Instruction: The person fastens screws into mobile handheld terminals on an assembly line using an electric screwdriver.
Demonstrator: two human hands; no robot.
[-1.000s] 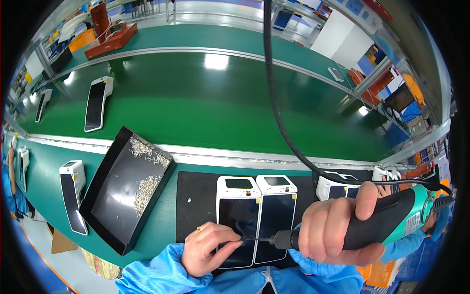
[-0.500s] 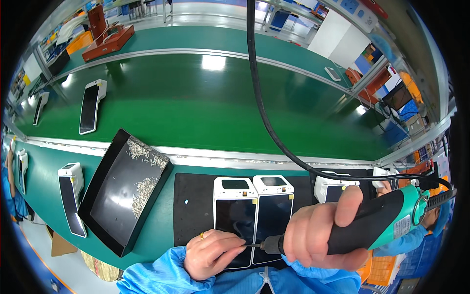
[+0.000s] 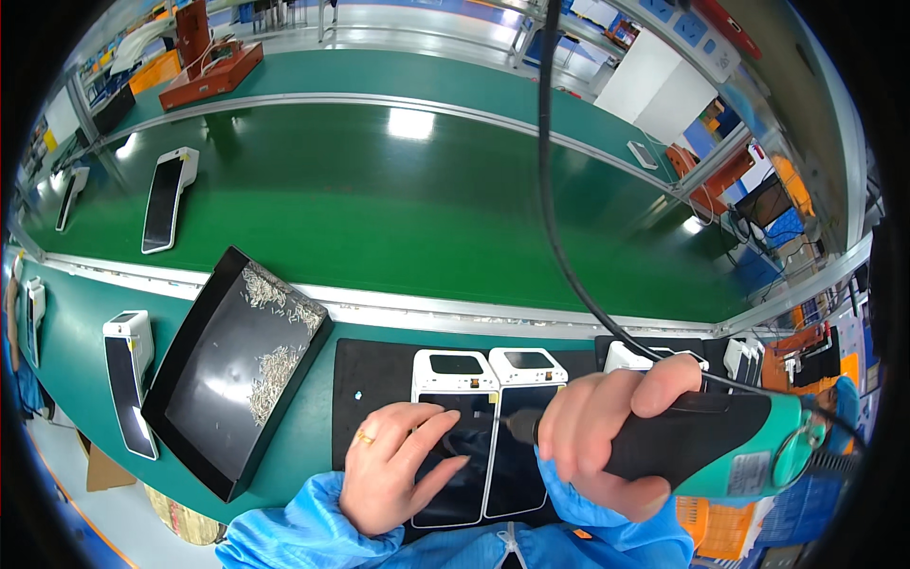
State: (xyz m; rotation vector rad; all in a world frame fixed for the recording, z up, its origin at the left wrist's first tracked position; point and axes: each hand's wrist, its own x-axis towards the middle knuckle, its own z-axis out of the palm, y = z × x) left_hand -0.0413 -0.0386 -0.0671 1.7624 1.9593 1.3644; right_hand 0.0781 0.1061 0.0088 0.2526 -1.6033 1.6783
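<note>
Right hand (image 3: 607, 431) has its fingers wrapped tight round a black and green electric screwdriver (image 3: 701, 441), tip down on the left handheld terminal (image 3: 455, 436), which sits on the black mat (image 3: 370, 389) at the desk's near edge beside a second terminal (image 3: 521, 427). Left hand (image 3: 393, 465) lies flat, fingers spread on that left terminal's screen. Black screw tray (image 3: 237, 365) sits tilted just left of the mat.
</note>
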